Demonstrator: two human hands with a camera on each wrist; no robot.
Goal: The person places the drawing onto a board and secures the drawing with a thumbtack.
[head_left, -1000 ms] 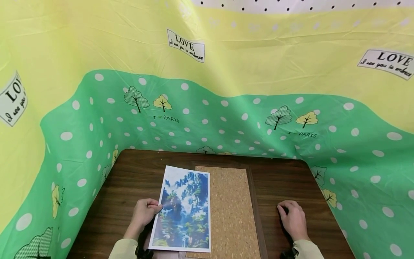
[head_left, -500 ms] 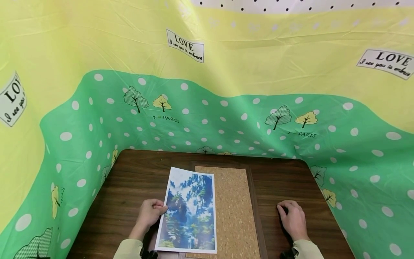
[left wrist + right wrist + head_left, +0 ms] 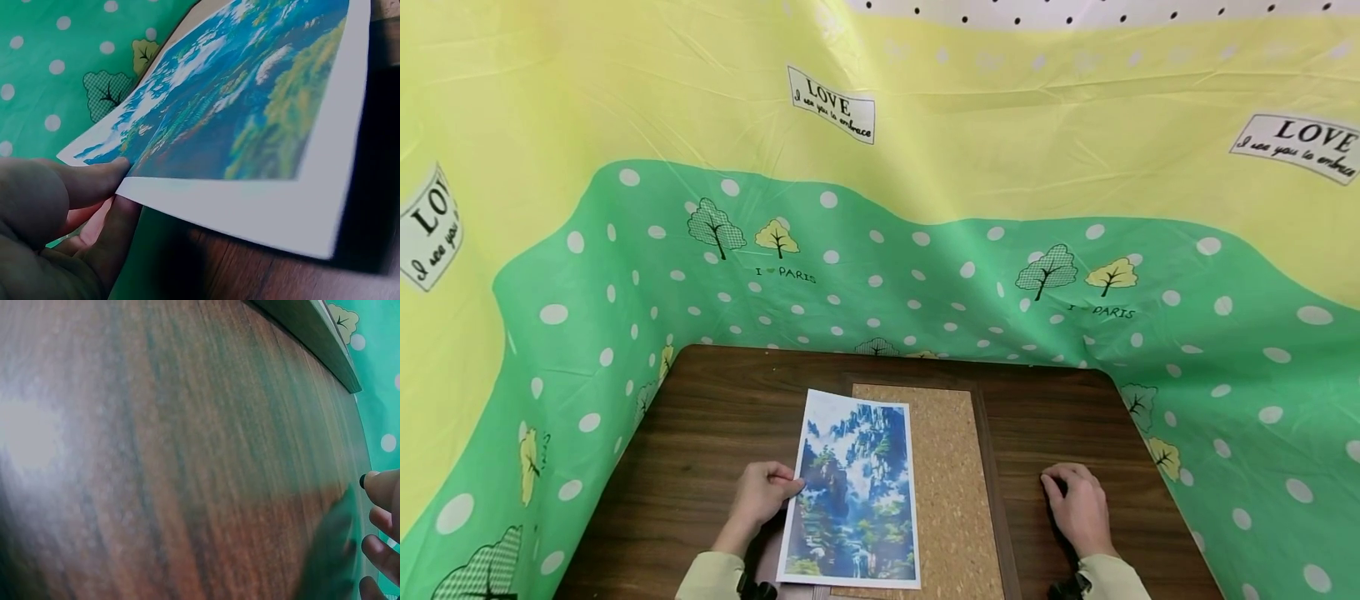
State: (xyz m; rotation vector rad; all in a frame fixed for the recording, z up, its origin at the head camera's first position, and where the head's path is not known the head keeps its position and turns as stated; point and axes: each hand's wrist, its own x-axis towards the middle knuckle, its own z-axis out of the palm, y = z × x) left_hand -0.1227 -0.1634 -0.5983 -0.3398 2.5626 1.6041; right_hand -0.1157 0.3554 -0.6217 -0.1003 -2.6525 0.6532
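Observation:
My left hand [image 3: 763, 496] pinches the left edge of a printed picture [image 3: 853, 492] of blue mountains, mist and green trees with a white border. In the left wrist view the thumb lies on top of the sheet [image 3: 206, 112] and a finger beneath it. The sheet is raised and bows slightly over a cork panel [image 3: 951, 483] in a brown frame, hiding the panel's left part. Right of the frame, my right hand [image 3: 1078, 504] is at the table, fingers loosely curled, holding nothing. Those fingertips [image 3: 375, 547] show at the right edge of the right wrist view.
Beneath everything is a dark wood-grain table [image 3: 715, 400] with rounded back corners. A green and yellow printed cloth [image 3: 910, 275] hangs around its back and sides. The frame's raised edge [image 3: 312, 337] crosses the top right of the right wrist view.
My left hand has carried the picture to the right, farther over the cork panel. The right hand has stayed in place.

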